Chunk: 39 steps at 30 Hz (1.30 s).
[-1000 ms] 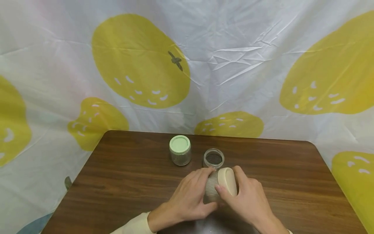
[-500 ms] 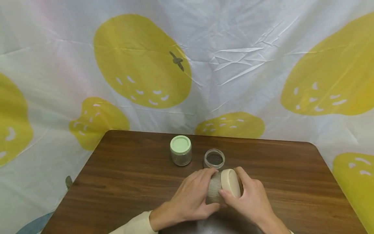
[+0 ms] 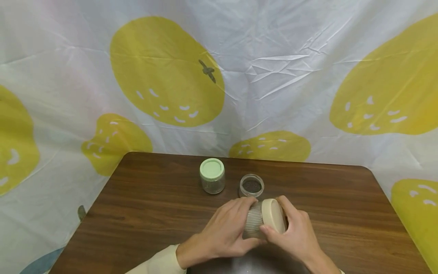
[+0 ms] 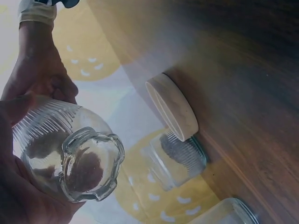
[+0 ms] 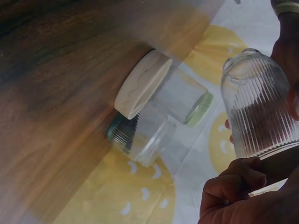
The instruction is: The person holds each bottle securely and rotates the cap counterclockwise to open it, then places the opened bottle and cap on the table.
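Both hands hold a ribbed clear glass jar (image 3: 253,220), tilted on its side above the table. My left hand (image 3: 224,230) grips the glass body, fingers over the top and thumb below. Around the jar's cream lid (image 3: 275,215) curl the thumb and fingers of my right hand (image 3: 297,234). The jar's scalloped glass base (image 4: 91,163) faces the left wrist camera. Just beyond the hands stands an open glass jar (image 3: 251,186) with dark contents. A loose cream lid (image 5: 142,84) is beside it in the wrist views, hidden behind the hands in the head view.
A glass jar with a pale green lid (image 3: 212,177) stands upright near the back of the brown wooden table (image 3: 154,201). Behind the table hangs a white curtain (image 3: 267,76) printed with yellow fruit.
The held jar and both hands have shifted slightly to the right. Both hands keep their grip, and the standing jars have stayed in place.
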### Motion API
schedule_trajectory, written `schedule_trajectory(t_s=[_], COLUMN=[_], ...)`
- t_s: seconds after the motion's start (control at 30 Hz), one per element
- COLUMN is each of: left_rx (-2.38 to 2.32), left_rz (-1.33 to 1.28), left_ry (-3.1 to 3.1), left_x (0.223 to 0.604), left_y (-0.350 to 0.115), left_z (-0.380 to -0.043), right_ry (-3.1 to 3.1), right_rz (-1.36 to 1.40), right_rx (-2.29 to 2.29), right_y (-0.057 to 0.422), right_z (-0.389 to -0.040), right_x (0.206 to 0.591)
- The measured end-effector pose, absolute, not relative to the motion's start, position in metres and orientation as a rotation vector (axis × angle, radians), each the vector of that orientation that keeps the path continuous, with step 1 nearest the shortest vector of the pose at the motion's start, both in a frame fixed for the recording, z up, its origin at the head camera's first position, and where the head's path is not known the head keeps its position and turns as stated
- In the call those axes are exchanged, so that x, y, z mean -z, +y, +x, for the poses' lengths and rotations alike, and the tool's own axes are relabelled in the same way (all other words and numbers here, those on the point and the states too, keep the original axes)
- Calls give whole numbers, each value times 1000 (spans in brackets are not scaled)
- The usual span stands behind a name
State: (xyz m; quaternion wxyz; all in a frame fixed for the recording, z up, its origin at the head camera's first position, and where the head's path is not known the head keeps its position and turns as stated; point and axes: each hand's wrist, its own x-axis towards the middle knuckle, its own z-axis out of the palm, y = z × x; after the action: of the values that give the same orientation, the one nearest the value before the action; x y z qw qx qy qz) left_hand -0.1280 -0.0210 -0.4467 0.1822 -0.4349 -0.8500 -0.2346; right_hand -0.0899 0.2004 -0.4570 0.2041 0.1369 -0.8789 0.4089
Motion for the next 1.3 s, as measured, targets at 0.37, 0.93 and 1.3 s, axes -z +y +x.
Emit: schedule_trajectory(t_s=[0.37,0.93,1.3], left_rx=[593,507,486], left_rz=[-1273,-1318,-1339], left_ry=[-2442,-2431,-2447], left_x=[445,446,445], left_y=[-21,-19,-18], left_z=[-131,-136,-138], right_ry=[-2403,-2328,-2280], right_rz=[423,488,524], right_rx=[-1257,-1308,-1313], right_y=[204,208,211], right_z=[-91,-97,-101], right_x=[468,482,486])
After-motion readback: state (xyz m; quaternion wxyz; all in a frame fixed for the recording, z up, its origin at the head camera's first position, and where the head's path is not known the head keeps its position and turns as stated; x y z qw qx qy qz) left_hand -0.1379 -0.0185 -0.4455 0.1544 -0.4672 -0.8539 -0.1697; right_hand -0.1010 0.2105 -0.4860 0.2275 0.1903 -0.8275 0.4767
